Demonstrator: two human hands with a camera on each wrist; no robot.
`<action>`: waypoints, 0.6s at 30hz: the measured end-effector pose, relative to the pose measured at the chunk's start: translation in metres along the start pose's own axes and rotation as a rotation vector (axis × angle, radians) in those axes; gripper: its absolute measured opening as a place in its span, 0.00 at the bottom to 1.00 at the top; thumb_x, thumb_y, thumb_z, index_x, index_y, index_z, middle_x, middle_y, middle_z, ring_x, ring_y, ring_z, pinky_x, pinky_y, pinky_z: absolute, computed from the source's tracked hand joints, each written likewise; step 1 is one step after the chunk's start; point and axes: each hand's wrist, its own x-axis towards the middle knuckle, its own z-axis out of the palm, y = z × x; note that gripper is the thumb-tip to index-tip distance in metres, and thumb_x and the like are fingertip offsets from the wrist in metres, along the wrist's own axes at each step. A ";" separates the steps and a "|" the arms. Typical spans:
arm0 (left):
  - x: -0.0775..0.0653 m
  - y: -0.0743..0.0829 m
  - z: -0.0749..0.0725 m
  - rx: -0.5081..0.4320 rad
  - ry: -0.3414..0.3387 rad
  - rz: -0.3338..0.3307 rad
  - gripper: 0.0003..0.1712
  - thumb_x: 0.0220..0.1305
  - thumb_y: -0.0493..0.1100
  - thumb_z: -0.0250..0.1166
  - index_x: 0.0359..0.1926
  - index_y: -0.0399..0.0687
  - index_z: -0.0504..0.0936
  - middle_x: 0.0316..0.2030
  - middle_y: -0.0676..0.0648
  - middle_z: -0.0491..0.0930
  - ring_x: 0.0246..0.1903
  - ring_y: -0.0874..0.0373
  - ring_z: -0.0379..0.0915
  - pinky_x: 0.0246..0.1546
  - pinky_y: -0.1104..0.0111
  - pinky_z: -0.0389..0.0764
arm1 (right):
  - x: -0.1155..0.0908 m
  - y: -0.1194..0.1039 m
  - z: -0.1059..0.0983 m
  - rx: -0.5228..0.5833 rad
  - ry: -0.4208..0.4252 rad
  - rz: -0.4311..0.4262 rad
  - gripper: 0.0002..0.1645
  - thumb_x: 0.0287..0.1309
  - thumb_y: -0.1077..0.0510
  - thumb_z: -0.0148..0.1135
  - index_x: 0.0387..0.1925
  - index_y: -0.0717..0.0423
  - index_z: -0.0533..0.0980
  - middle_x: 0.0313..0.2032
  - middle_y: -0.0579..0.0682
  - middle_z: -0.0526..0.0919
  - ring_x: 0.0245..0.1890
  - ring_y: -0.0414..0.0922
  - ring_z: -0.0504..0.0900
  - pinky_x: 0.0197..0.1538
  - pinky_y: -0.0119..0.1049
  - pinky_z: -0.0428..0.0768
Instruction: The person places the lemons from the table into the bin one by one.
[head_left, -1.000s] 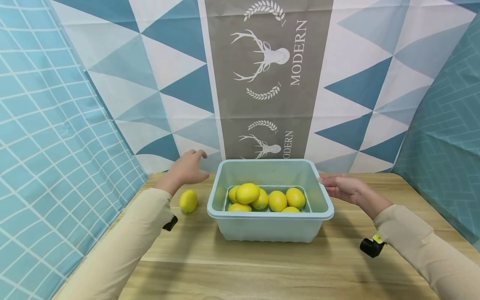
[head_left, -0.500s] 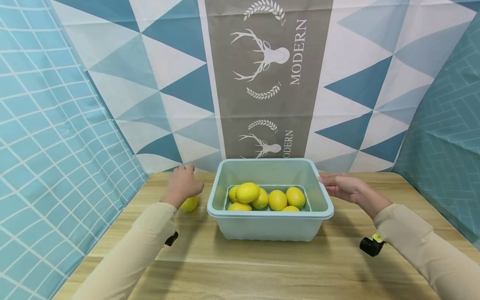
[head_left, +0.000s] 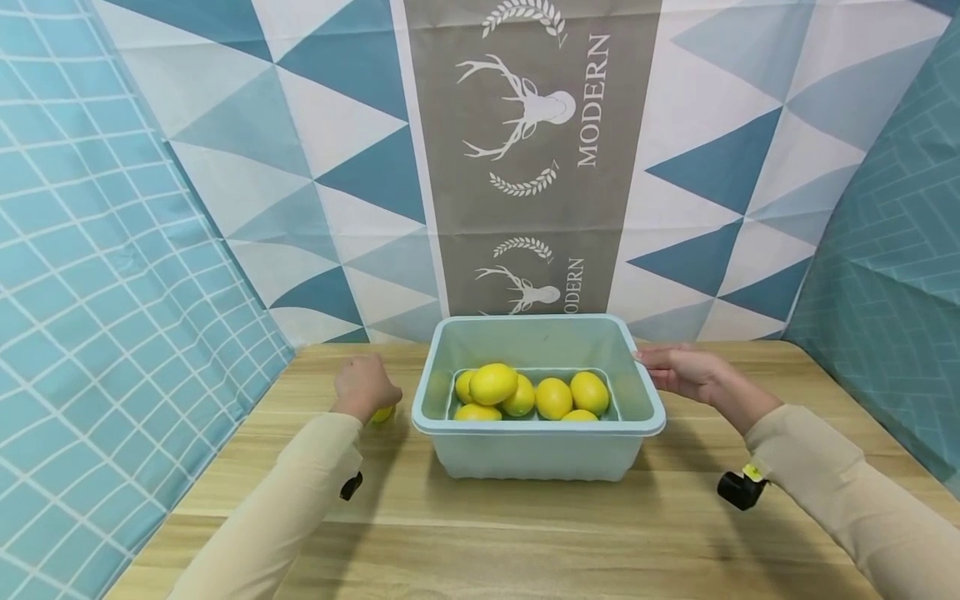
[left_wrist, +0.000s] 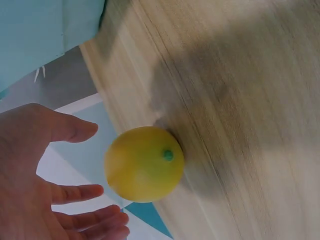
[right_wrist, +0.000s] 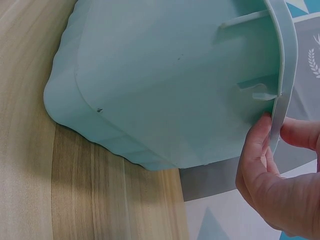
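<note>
On the wooden tabletop, left of a light-blue plastic bin (head_left: 536, 454), lies a single yellow lemon (left_wrist: 144, 165) with a green nub at one end. My left hand (head_left: 365, 386) is lowered over it and hides most of it in the head view. The left wrist view shows thumb and fingers spread, their tips close to the lemon. At the bin's right side, my right hand (head_left: 693, 375) pinches the rim (right_wrist: 282, 75) between thumb and fingers. Several lemons (head_left: 493, 384) sit inside the bin, one of them on top of others.
A patterned cloth backdrop (head_left: 528, 167) stands behind the wooden table (head_left: 480, 542), with a blue grid-patterned sheet (head_left: 112, 275) on the left and a teal one (head_left: 885, 283) on the right. Small black cameras hang at both wrists.
My left hand has come down and back from above and beyond the lone lemon and now covers most of it. My right hand keeps its place on the bin's rim.
</note>
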 end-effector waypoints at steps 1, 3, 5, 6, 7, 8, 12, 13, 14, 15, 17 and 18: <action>0.000 0.000 0.000 -0.004 -0.012 -0.007 0.18 0.48 0.52 0.64 0.28 0.40 0.74 0.33 0.37 0.76 0.32 0.48 0.72 0.23 0.63 0.77 | 0.000 0.000 0.000 0.001 0.000 0.000 0.40 0.67 0.55 0.54 0.70 0.73 0.50 0.37 0.37 0.81 0.38 0.32 0.81 0.46 0.25 0.82; -0.001 0.001 0.002 -0.014 -0.028 -0.018 0.18 0.48 0.52 0.65 0.23 0.42 0.73 0.31 0.39 0.76 0.31 0.49 0.71 0.24 0.64 0.77 | 0.000 0.000 0.000 0.005 0.003 0.002 0.39 0.67 0.55 0.54 0.69 0.73 0.51 0.36 0.37 0.81 0.37 0.32 0.81 0.46 0.25 0.82; -0.001 0.001 0.004 -0.035 -0.038 -0.023 0.17 0.48 0.50 0.66 0.20 0.43 0.72 0.30 0.39 0.75 0.30 0.49 0.70 0.24 0.63 0.76 | 0.000 0.000 0.001 0.010 0.017 0.008 0.37 0.67 0.55 0.54 0.68 0.72 0.53 0.36 0.37 0.81 0.37 0.32 0.82 0.46 0.24 0.82; -0.001 0.001 0.006 -0.039 -0.043 -0.024 0.17 0.48 0.50 0.66 0.19 0.43 0.71 0.30 0.39 0.74 0.30 0.49 0.70 0.24 0.63 0.76 | 0.000 0.000 0.002 0.009 0.021 0.010 0.36 0.67 0.55 0.55 0.67 0.71 0.56 0.35 0.37 0.81 0.36 0.32 0.82 0.45 0.24 0.82; -0.002 0.001 0.007 -0.047 -0.044 -0.023 0.16 0.48 0.49 0.65 0.19 0.43 0.70 0.30 0.39 0.73 0.30 0.49 0.69 0.24 0.63 0.76 | 0.000 0.000 0.002 0.010 0.026 0.012 0.34 0.67 0.55 0.55 0.66 0.70 0.58 0.35 0.37 0.82 0.36 0.32 0.82 0.45 0.25 0.82; -0.002 0.001 0.009 -0.051 -0.045 -0.021 0.15 0.47 0.47 0.65 0.19 0.43 0.70 0.30 0.38 0.73 0.31 0.49 0.69 0.24 0.63 0.77 | 0.000 0.001 0.002 0.010 0.030 0.013 0.32 0.66 0.55 0.55 0.64 0.69 0.60 0.35 0.37 0.82 0.36 0.32 0.82 0.45 0.25 0.82; -0.002 0.000 0.012 -0.060 -0.054 0.008 0.13 0.45 0.42 0.63 0.31 0.37 0.73 0.35 0.35 0.75 0.36 0.45 0.72 0.27 0.60 0.79 | 0.001 0.002 0.002 0.007 0.033 0.005 0.25 0.66 0.56 0.56 0.59 0.65 0.65 0.34 0.38 0.82 0.35 0.32 0.82 0.45 0.24 0.82; -0.002 0.000 0.012 -0.064 -0.052 0.023 0.15 0.45 0.40 0.62 0.34 0.36 0.73 0.36 0.35 0.75 0.37 0.44 0.72 0.28 0.58 0.80 | 0.001 0.002 0.002 0.006 0.031 0.002 0.24 0.66 0.56 0.56 0.58 0.65 0.66 0.34 0.38 0.82 0.35 0.32 0.82 0.45 0.24 0.82; -0.002 -0.001 0.013 -0.066 -0.051 0.041 0.18 0.45 0.39 0.62 0.38 0.35 0.73 0.38 0.34 0.75 0.39 0.42 0.73 0.30 0.56 0.81 | 0.001 0.002 0.002 0.005 0.028 -0.002 0.24 0.66 0.56 0.55 0.58 0.65 0.66 0.34 0.38 0.82 0.35 0.32 0.82 0.45 0.24 0.82; -0.001 -0.002 0.014 -0.067 -0.052 0.061 0.21 0.45 0.38 0.62 0.43 0.34 0.73 0.41 0.33 0.75 0.42 0.40 0.73 0.33 0.54 0.81 | 0.001 0.002 0.001 0.005 0.025 -0.003 0.23 0.66 0.56 0.55 0.57 0.64 0.67 0.34 0.38 0.82 0.35 0.32 0.82 0.45 0.24 0.82; 0.002 -0.005 0.016 -0.063 -0.048 0.105 0.25 0.46 0.36 0.63 0.48 0.32 0.71 0.44 0.31 0.75 0.47 0.37 0.72 0.40 0.50 0.81 | 0.002 0.002 0.000 0.005 0.020 -0.007 0.23 0.67 0.55 0.55 0.58 0.65 0.66 0.34 0.38 0.82 0.36 0.32 0.82 0.45 0.25 0.82; 0.004 -0.007 0.017 -0.060 -0.041 0.127 0.25 0.47 0.36 0.63 0.49 0.32 0.71 0.45 0.30 0.75 0.48 0.36 0.72 0.42 0.48 0.80 | 0.002 0.002 0.000 0.005 0.019 -0.007 0.25 0.67 0.55 0.55 0.59 0.66 0.65 0.34 0.37 0.83 0.36 0.32 0.82 0.45 0.25 0.82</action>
